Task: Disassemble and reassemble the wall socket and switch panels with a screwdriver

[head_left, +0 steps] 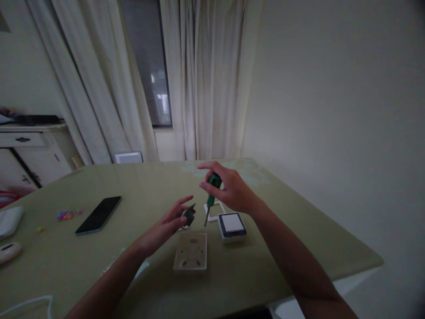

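My right hand (229, 188) is closed around the green handle of a screwdriver (210, 200), its metal shaft slanting down over the table. To the left, my left hand (169, 221) pinches a small dark grey piece (189, 215) with a pointed end; its exact kind is unclear. Below the hands lies an open white square wall box (191, 252) with holes and slots in its floor. A white switch unit (232, 226) with a dark border sits right of the box. Behind it lies a thin white square frame (210, 217), partly hidden by my right hand and the screwdriver.
On the left of the green-covered table (265, 261) lies a dark phone (99, 215). Beyond it are several small colourful bits (64, 215), a white case (9, 221) and a pale rounded object (9, 252). A white cable (29, 302) runs along the lower left.
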The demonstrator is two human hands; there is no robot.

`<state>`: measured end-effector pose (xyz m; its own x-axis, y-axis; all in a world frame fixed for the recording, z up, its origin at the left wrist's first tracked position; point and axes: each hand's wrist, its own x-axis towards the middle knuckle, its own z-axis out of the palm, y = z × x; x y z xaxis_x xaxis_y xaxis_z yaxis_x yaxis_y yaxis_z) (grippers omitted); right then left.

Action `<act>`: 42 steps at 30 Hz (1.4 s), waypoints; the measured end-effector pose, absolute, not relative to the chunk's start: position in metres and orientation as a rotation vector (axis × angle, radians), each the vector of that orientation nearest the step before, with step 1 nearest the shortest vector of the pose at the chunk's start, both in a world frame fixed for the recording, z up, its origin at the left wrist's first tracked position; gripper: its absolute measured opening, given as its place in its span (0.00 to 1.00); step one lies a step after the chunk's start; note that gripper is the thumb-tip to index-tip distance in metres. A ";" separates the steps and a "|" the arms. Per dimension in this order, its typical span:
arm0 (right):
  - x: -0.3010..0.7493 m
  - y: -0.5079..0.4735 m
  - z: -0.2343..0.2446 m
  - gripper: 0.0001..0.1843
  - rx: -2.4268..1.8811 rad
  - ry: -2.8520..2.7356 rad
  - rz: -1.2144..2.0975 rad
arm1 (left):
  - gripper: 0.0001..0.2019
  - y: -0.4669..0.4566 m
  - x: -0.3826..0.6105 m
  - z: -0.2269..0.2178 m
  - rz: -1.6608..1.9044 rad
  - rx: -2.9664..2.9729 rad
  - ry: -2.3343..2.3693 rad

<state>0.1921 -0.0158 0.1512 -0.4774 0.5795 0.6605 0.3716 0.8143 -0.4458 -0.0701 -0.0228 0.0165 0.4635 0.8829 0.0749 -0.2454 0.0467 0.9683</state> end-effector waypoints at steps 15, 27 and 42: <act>0.185 -0.013 0.147 0.21 -0.673 -2.161 0.339 | 0.25 0.019 -0.078 0.007 1.480 0.247 0.551; 0.147 -0.001 0.111 0.14 -0.886 -2.067 0.700 | 0.28 0.012 -0.066 0.014 1.543 0.093 0.438; 0.124 0.046 0.064 0.15 -1.281 -1.878 1.033 | 0.26 0.030 -0.024 0.017 1.512 0.052 0.368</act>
